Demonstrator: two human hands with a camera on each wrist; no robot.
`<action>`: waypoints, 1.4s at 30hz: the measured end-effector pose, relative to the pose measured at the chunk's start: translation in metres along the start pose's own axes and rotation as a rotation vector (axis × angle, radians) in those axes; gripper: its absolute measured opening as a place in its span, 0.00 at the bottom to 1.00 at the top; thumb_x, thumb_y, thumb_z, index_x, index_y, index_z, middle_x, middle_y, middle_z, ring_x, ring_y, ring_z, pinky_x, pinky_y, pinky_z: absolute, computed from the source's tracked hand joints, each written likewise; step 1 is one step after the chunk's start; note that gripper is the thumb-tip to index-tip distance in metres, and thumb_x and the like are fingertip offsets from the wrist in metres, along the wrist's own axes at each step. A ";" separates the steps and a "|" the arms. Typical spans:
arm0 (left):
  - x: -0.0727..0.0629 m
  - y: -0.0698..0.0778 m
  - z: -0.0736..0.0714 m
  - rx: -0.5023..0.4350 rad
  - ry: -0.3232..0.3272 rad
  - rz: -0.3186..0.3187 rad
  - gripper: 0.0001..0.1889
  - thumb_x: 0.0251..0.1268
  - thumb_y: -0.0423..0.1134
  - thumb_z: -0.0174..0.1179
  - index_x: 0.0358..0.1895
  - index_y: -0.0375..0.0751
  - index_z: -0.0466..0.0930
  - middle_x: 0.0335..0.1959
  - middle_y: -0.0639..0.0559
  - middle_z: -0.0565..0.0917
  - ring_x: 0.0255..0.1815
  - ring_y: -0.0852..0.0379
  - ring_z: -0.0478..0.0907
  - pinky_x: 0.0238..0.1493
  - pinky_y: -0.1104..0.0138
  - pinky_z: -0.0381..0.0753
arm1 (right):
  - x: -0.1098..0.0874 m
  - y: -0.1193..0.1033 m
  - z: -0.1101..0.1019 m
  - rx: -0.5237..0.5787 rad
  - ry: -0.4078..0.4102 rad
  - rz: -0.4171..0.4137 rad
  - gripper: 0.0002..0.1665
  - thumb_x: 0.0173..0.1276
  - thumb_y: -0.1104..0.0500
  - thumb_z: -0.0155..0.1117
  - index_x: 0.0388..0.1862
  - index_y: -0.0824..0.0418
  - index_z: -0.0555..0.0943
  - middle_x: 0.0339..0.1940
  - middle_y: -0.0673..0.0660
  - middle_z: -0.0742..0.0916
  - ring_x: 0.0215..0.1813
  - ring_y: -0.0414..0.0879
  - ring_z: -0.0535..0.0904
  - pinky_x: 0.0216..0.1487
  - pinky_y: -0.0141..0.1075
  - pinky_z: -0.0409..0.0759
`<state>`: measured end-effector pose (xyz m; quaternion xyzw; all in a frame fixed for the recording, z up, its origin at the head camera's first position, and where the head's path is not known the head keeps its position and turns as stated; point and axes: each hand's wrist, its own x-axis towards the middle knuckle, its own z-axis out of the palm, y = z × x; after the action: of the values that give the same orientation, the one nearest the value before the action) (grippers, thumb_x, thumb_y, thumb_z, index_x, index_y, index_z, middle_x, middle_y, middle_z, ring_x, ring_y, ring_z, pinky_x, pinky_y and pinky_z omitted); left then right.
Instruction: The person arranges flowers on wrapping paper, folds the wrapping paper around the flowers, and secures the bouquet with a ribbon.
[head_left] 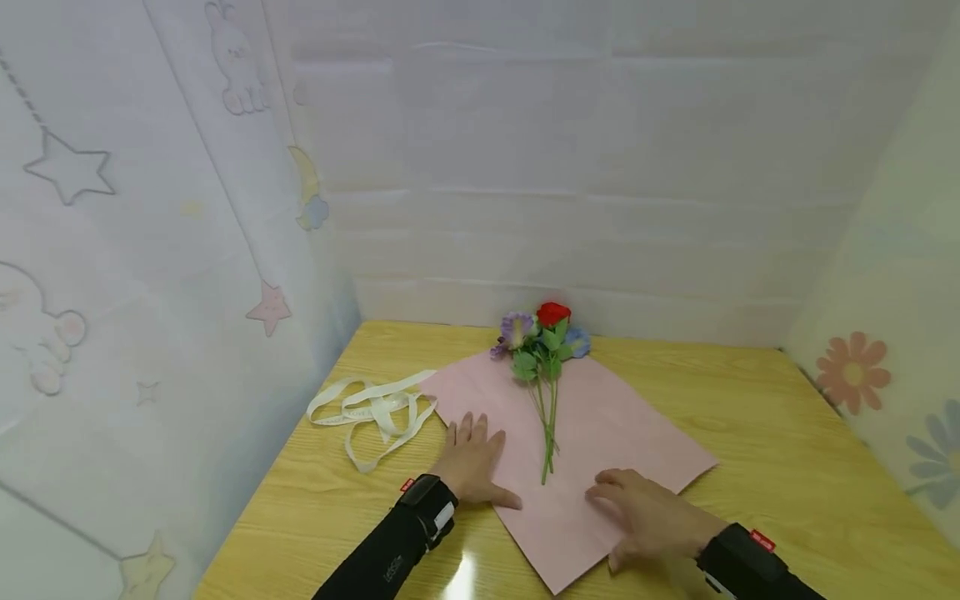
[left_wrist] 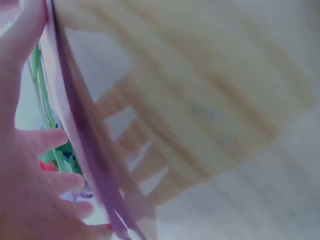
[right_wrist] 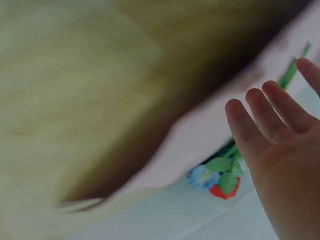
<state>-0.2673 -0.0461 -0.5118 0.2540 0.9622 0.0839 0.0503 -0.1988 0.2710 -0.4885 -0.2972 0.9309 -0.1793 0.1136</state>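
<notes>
A sheet of pink wrapping paper point(head_left: 600, 408) lies on the table with one corner toward me. On its upper middle rests a small bunch of artificial flowers, with a red rose point(head_left: 553, 314), a purple flower point(head_left: 517, 328), a blue flower point(head_left: 577, 342) and green stems point(head_left: 551, 425). My left hand point(head_left: 471, 467) spreads its fingers at the paper's left edge, thumb over the pink surface. Over the lower right edge, my right hand point(head_left: 652, 512) is held with relaxed fingers. In the right wrist view its fingers point(right_wrist: 272, 115) extend, gripping nothing.
A loosely looped white ribbon point(head_left: 378, 408) lies left of the paper, one end near its left corner. The wooden table point(head_left: 780, 417) meets a pale back wall covering point(head_left: 510, 208). Printed side sheets stand left and right.
</notes>
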 end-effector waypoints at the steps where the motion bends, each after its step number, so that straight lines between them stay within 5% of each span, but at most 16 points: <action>1: -0.001 -0.002 0.002 0.003 0.019 0.018 0.60 0.43 0.80 0.65 0.78 0.45 0.64 0.79 0.32 0.58 0.80 0.31 0.48 0.75 0.37 0.47 | -0.003 0.001 0.004 -0.003 -0.007 0.007 0.50 0.50 0.28 0.76 0.64 0.55 0.80 0.68 0.62 0.76 0.68 0.62 0.72 0.62 0.60 0.74; 6: -0.009 -0.004 0.002 -0.063 0.051 0.114 0.44 0.58 0.74 0.62 0.69 0.45 0.76 0.71 0.40 0.73 0.76 0.39 0.61 0.76 0.44 0.53 | -0.009 0.007 0.013 -0.061 0.071 -0.072 0.29 0.62 0.43 0.75 0.59 0.54 0.85 0.67 0.62 0.78 0.67 0.61 0.74 0.61 0.58 0.75; 11: -0.022 0.001 -0.010 -0.317 -0.082 0.186 0.37 0.60 0.67 0.66 0.65 0.45 0.80 0.66 0.49 0.78 0.72 0.47 0.68 0.72 0.55 0.66 | -0.004 0.010 0.010 -0.046 0.200 -0.116 0.09 0.71 0.57 0.68 0.47 0.55 0.89 0.54 0.55 0.86 0.56 0.53 0.81 0.54 0.50 0.80; 15: -0.020 0.001 -0.016 -0.497 -0.140 0.153 0.32 0.57 0.61 0.72 0.59 0.45 0.84 0.59 0.55 0.82 0.63 0.54 0.75 0.64 0.61 0.74 | 0.008 0.014 0.002 0.180 0.219 -0.001 0.11 0.76 0.50 0.63 0.36 0.52 0.86 0.34 0.45 0.84 0.38 0.40 0.79 0.38 0.38 0.78; 19: -0.004 0.000 -0.008 -0.564 -0.048 0.138 0.15 0.67 0.51 0.69 0.34 0.42 0.84 0.29 0.60 0.79 0.33 0.64 0.75 0.37 0.69 0.74 | 0.019 0.020 -0.001 0.324 0.230 0.157 0.21 0.76 0.50 0.63 0.23 0.54 0.71 0.21 0.44 0.69 0.24 0.36 0.66 0.28 0.32 0.64; 22: 0.009 0.000 0.000 -0.504 0.053 0.127 0.17 0.70 0.44 0.65 0.23 0.44 0.74 0.19 0.60 0.69 0.23 0.64 0.66 0.28 0.69 0.66 | 0.026 0.022 0.005 0.322 0.289 0.253 0.26 0.72 0.54 0.66 0.20 0.56 0.63 0.19 0.46 0.63 0.21 0.38 0.61 0.27 0.31 0.60; 25: 0.014 0.004 0.006 -0.425 0.101 0.079 0.16 0.69 0.42 0.65 0.23 0.47 0.72 0.19 0.61 0.69 0.22 0.64 0.66 0.27 0.69 0.66 | 0.031 0.020 0.013 0.302 0.335 0.338 0.20 0.68 0.57 0.68 0.23 0.58 0.67 0.20 0.47 0.66 0.22 0.40 0.64 0.26 0.32 0.61; 28: 0.013 0.009 0.009 -0.345 0.093 0.027 0.15 0.69 0.41 0.64 0.24 0.47 0.72 0.19 0.59 0.69 0.21 0.62 0.67 0.25 0.66 0.66 | 0.036 0.015 0.020 0.261 0.333 0.390 0.11 0.66 0.59 0.70 0.37 0.63 0.77 0.24 0.50 0.75 0.26 0.43 0.70 0.28 0.36 0.67; 30: 0.010 0.013 0.010 -0.284 0.094 0.003 0.13 0.67 0.41 0.64 0.27 0.46 0.71 0.19 0.58 0.70 0.21 0.60 0.68 0.24 0.65 0.68 | 0.037 0.011 0.024 0.206 0.325 0.405 0.18 0.65 0.59 0.70 0.50 0.65 0.78 0.31 0.54 0.80 0.30 0.46 0.74 0.29 0.41 0.73; 33: 0.007 0.022 0.010 -0.157 0.133 -0.021 0.09 0.64 0.40 0.64 0.35 0.44 0.73 0.24 0.54 0.74 0.24 0.56 0.73 0.24 0.62 0.72 | 0.038 0.002 0.026 0.018 0.360 0.366 0.24 0.65 0.58 0.70 0.58 0.66 0.77 0.40 0.59 0.80 0.38 0.52 0.76 0.34 0.49 0.77; 38: 0.009 0.047 0.011 0.202 0.292 -0.001 0.19 0.54 0.42 0.70 0.47 0.43 0.76 0.36 0.48 0.76 0.36 0.51 0.75 0.32 0.61 0.76 | 0.041 -0.022 0.033 -0.454 0.481 0.161 0.18 0.62 0.62 0.65 0.49 0.70 0.80 0.41 0.63 0.78 0.45 0.59 0.75 0.42 0.54 0.79; 40: 0.008 0.061 0.011 0.301 0.331 0.031 0.18 0.53 0.45 0.73 0.42 0.44 0.77 0.36 0.49 0.74 0.36 0.52 0.74 0.33 0.62 0.75 | 0.043 -0.036 0.037 -0.510 0.470 0.105 0.19 0.63 0.62 0.63 0.50 0.72 0.80 0.43 0.63 0.78 0.49 0.59 0.75 0.47 0.53 0.80; 42: 0.007 0.073 0.014 0.305 0.347 0.052 0.16 0.53 0.46 0.73 0.38 0.45 0.76 0.34 0.50 0.73 0.36 0.53 0.73 0.32 0.63 0.75 | 0.044 -0.051 0.041 -0.438 0.399 0.094 0.22 0.68 0.61 0.61 0.56 0.74 0.79 0.50 0.64 0.80 0.55 0.60 0.76 0.53 0.54 0.79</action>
<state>-0.2361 0.0218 -0.5122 0.2649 0.9512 -0.0189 -0.1570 -0.1949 0.1953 -0.5096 -0.2303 0.9641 -0.0235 -0.1302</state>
